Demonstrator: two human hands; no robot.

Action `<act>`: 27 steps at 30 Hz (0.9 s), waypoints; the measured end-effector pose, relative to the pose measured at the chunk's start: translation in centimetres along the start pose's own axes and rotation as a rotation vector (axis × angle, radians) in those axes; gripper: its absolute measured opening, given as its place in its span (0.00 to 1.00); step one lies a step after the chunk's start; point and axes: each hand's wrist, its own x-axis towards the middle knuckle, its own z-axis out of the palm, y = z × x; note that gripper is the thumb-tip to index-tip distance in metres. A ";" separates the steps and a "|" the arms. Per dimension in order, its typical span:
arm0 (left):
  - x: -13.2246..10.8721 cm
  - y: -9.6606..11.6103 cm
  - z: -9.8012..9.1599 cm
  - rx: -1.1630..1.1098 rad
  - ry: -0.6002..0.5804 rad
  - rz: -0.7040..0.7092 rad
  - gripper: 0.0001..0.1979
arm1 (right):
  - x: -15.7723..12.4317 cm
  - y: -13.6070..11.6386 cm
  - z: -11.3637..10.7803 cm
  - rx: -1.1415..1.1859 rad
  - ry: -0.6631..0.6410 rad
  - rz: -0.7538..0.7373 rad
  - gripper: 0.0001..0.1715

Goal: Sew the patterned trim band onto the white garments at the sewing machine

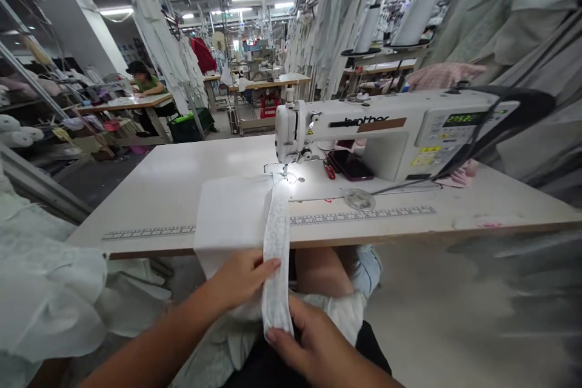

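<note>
A long white fabric band [276, 233] runs from under the needle of the sewing machine [336, 121] over the table edge toward my lap. My left hand [243, 276] grips its left edge just below the table, thumb on top. Lower down, my right hand [304, 333] pinches the band's near end, thumb on top and fingers underneath. Joined to the band on its left, a plain white cloth [231, 212] lies on the table and hangs over the front edge. The machine's lamp lights the needle area. More pale fabric lies across my lap.
On the white table [154, 194] are a printed ruler strip [364, 216], a clear round disc [360, 199], red thread snips [329, 168] and a dark phone [351, 163]. White garments [40, 297] hang at the left. Thread cones [416, 19] stand behind; a person [145, 82] sits at another table.
</note>
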 end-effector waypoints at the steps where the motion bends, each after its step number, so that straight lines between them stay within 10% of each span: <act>1: -0.2 -0.1 0.7 -0.118 0.029 -0.029 0.20 | 0.0 0.2 0.5 -0.043 0.009 0.005 0.07; 6: -0.1 -1.1 2.5 -0.608 0.293 -0.060 0.17 | -0.5 1.5 2.0 -0.140 -0.165 0.017 0.13; 10: -1.1 -1.6 4.5 -0.764 0.366 -0.109 0.18 | -0.5 0.6 -1.1 -0.174 -0.468 -0.055 0.12; 17: -3.1 -2.1 5.3 -0.664 0.320 -0.112 0.21 | 3.2 -0.4 -6.4 -0.468 0.060 -0.377 0.11; 27: -4.4 -1.0 4.9 -0.871 0.214 -0.217 0.26 | 4.1 -1.6 -6.3 -0.786 -0.177 -0.742 0.15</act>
